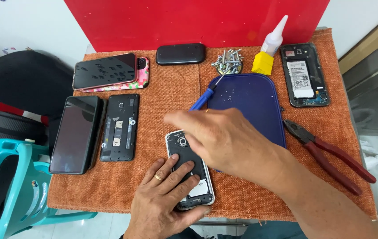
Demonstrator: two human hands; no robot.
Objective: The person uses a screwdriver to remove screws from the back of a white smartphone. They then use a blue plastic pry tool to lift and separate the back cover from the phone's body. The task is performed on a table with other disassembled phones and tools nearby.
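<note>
Orange woven cloth (242, 199) covers the small table against a red panel (189, 20); low in the frame's centre lies an opened phone (198, 194), back cover off; my left hand (162, 203) presses flat on it, fingers spread, pinning it; my right hand (224, 139) is closed around a blue screwdriver (203, 99), handle pointing up toward the screw pile (229, 62); I judge I'm working its screws, which calls for a steady tip; pliers (326, 155) lie right.

Silver-rimmed smartphone with back cover off (196, 188) lies flat, face down, near front edge of orange woven mat, dark internals exposed. Blue-handled screwdriver (203, 99) angled above it, metal tip pointing away.
</note>
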